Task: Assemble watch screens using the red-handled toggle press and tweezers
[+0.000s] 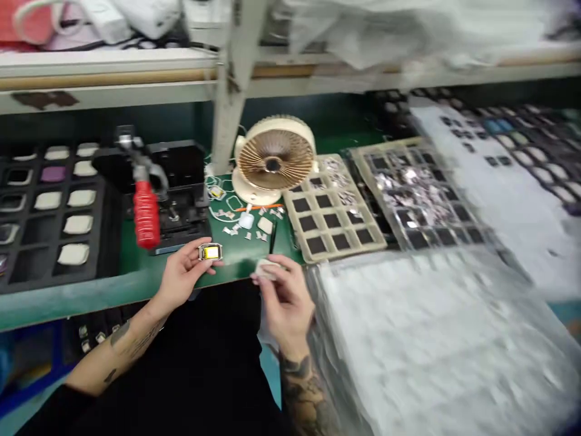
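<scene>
My left hand (184, 272) is closed on the rim of a small smartwatch case (210, 252), its opened side up, with a yellow part showing inside. In my right hand (288, 297), thumb and fingers pinch a small whitish, rounded-square piece (267, 269), partly hidden by the fingers and blurred. Both hands are above the front edge of the green worktable (236, 269), a short gap between them. Just beyond them lie small metal bits (233, 230), a white square piece (265, 225) and a dark thin tool (273, 237).
A clamp press with a red handle (146, 215) stands at the left, beside a black tray (34, 239) of watch-like pieces. Behind the small parts is a beige fan (275, 160). Compartment trays (313, 257) and a wrapped white stack (436, 339) occupy the right. A shelf (136, 79) crosses above.
</scene>
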The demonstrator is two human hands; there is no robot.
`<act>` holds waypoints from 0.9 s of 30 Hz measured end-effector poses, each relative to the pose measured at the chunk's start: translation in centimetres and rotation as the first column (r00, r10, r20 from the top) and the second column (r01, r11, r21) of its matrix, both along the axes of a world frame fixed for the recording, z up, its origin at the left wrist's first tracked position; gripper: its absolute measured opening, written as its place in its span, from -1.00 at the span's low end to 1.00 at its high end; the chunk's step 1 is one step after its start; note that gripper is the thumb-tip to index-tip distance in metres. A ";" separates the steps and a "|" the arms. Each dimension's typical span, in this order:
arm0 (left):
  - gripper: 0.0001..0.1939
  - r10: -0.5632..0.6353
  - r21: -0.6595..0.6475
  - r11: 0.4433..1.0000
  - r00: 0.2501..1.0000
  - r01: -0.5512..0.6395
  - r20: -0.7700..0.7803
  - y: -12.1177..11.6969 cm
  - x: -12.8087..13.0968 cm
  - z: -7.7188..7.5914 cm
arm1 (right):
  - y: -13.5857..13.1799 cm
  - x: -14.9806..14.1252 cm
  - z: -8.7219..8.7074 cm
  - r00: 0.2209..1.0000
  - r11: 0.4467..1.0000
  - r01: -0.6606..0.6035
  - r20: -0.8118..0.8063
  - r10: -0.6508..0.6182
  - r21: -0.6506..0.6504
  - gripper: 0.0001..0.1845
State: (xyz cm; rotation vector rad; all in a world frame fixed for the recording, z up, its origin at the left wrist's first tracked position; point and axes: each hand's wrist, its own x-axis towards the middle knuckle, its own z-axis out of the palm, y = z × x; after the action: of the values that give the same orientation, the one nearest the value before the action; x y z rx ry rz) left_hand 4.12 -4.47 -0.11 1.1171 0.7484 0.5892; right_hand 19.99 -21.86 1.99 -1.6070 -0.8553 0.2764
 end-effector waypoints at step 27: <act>-0.76 0.216 0.254 0.944 0.976 -0.210 0.006 0.3 -5.4 0.7 | 11.9 -4.3 -2.9 0.866 0.877 -0.481 -0.157 0.475 0.000 -0.82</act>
State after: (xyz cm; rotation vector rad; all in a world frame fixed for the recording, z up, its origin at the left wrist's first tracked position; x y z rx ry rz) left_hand -1.27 -4.14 0.56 1.2885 0.8357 0.8762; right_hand 15.64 -9.96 -0.91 -1.3668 -1.1275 0.7637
